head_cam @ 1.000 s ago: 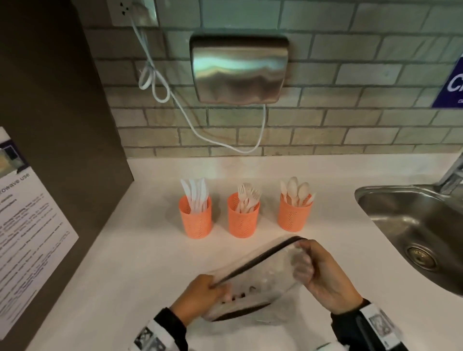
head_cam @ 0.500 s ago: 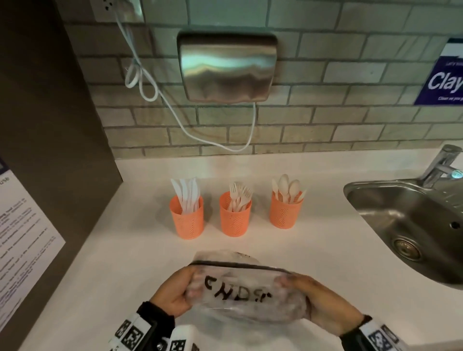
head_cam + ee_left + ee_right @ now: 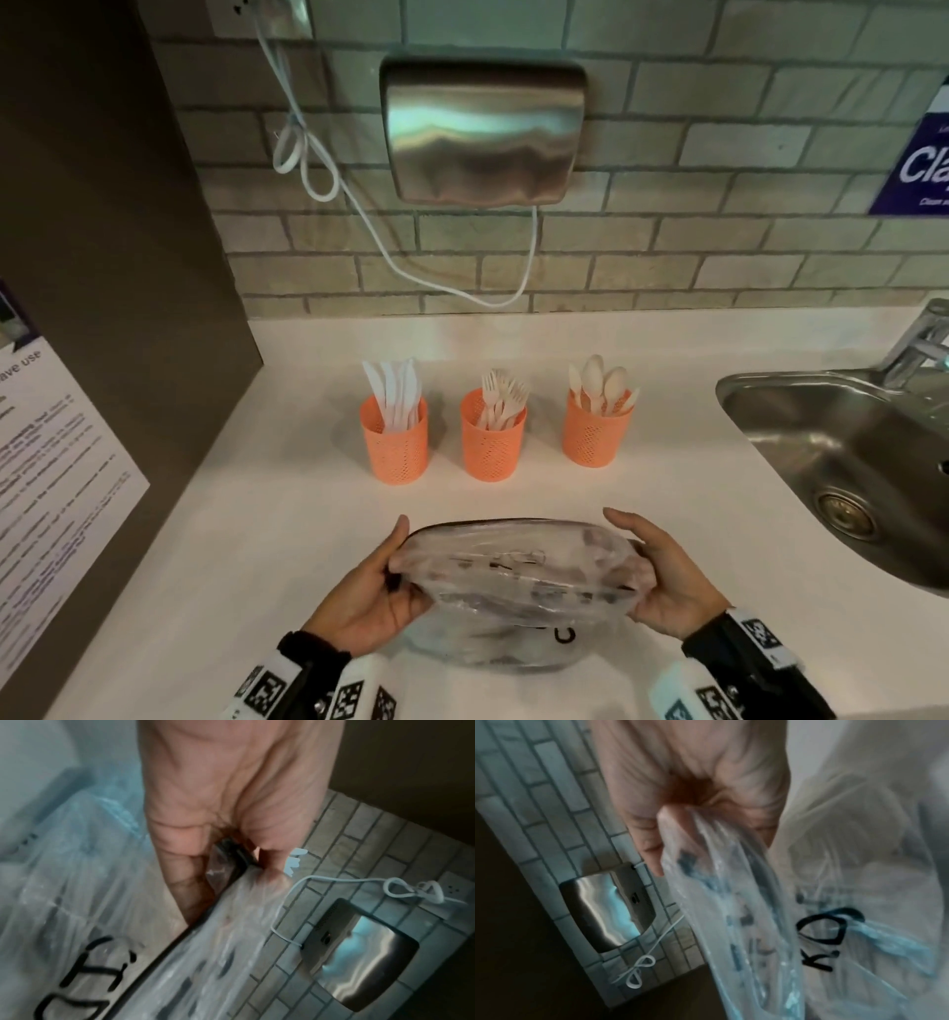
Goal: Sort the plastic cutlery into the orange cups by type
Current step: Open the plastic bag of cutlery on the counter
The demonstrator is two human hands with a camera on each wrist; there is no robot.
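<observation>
Three orange mesh cups stand in a row on the white counter (image 3: 246, 539): the left cup (image 3: 395, 452) holds knives, the middle cup (image 3: 494, 447) forks, the right cup (image 3: 595, 437) spoons. In front of them I hold a clear zip bag (image 3: 518, 575) with black writing, level between both hands. My left hand (image 3: 398, 557) pinches its left end at the black zip strip, as the left wrist view shows around the hand (image 3: 241, 860) and bag (image 3: 102, 902). My right hand (image 3: 637, 555) grips the right end; the right wrist view shows the hand (image 3: 680, 817) bunching the bag (image 3: 808, 902). The bag's contents are unclear.
A steel sink (image 3: 770, 411) with a faucet (image 3: 919, 344) lies at the right. A steel hand dryer (image 3: 482, 128) with a white cable (image 3: 359, 205) hangs on the brick wall. A dark panel with a paper notice (image 3: 51, 488) bounds the left.
The bag was tilted with the right hand raised a second ago. It has turned level, and both hands now hold its ends closer to the counter's front.
</observation>
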